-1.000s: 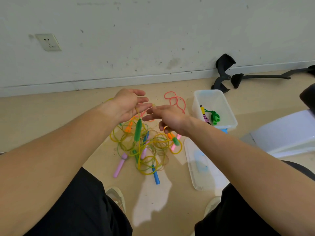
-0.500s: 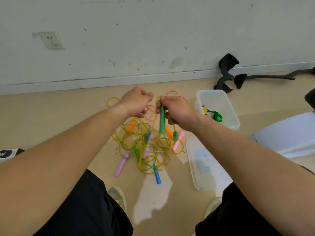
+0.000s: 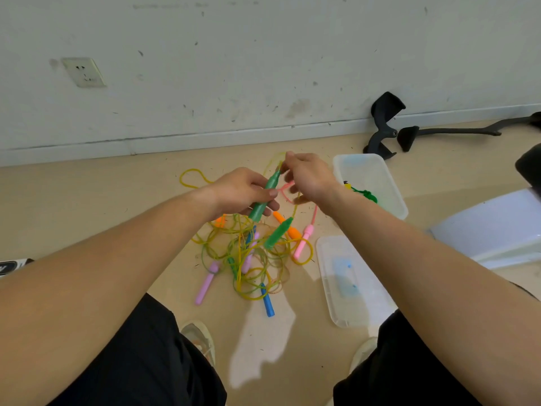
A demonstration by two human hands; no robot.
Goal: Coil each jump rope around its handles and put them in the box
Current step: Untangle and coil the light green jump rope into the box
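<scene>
head view: left hand grips the green handle above the rope tangle, its long axis tilting up toward the right hand, whose fingers pinch the yellow cord at the handle's upper tip. the box sits further right.

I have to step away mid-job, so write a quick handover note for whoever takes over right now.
Left hand grips one green handle. Right hand pinches its yellow cord at the handle's top. Second green handle is below, over the tangled pile on the floor.
Done: one green rope is in the box.
Left: coil this rope, box it, then the rest of the pile. Lid lies beside.
</scene>
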